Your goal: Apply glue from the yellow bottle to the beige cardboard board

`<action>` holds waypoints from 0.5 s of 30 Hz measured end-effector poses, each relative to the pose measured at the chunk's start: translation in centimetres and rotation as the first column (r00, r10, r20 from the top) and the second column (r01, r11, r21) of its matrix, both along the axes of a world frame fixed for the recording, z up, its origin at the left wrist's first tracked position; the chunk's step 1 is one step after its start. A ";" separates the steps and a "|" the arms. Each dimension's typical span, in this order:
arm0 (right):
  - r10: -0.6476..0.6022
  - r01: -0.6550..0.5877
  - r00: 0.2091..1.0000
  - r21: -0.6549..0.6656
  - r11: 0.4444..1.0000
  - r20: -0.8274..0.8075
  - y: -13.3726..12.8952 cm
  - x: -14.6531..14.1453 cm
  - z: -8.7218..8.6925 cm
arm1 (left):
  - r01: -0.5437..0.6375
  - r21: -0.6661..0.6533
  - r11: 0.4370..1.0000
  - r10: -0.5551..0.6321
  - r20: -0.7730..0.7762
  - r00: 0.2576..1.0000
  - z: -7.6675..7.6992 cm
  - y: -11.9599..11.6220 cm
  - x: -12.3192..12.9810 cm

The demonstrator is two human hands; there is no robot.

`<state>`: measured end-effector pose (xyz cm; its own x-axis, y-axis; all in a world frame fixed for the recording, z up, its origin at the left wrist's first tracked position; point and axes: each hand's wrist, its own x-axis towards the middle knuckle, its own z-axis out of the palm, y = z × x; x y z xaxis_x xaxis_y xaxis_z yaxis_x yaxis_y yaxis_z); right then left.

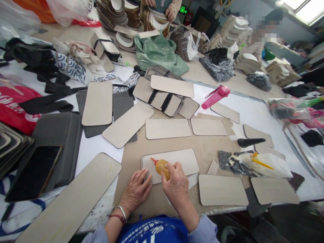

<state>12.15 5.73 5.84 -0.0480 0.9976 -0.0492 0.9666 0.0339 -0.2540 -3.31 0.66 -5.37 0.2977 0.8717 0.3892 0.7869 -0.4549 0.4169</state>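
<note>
The person's right hand (177,180) holds a bottle (161,168) of amber stuff, its grip pinched around the body between thumb and fingers. The bottle tilts, its red tip pointing away and to the left above a pale panel (186,162); whether the tip touches cannot be told. That panel lies in front of the person on a brown sheet (131,168) over the desk (100,209), with another panel's edge peeking out at its left end. The left hand (136,189) lies palm down, its grip unclosed, fingertips on the panel's near left corner.

Beyond the panel, two more (168,129) lie end to end. A long panel (71,199) lies to the left, near a phone (35,172). To the right are a black-handled tool (250,142) and a yellow stick (262,163). A pink flask (216,96) lies farther back. Across the desk, a co-worker's hands (170,15) are at a stack of curved pieces (157,23).
</note>
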 end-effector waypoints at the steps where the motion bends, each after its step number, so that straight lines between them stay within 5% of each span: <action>1: -0.003 0.003 1.000 0.002 1.000 0.010 0.0 0.2 0.1 | 0.000 0.000 1.000 0.000 -0.001 1.000 0.0 0.0 0.0; 15: -0.121 0.121 0.992 0.017 0.993 0.029 0.0 4.0 0.0 | 0.020 -0.009 1.000 -0.020 -0.009 1.000 0.2 0.1 0.0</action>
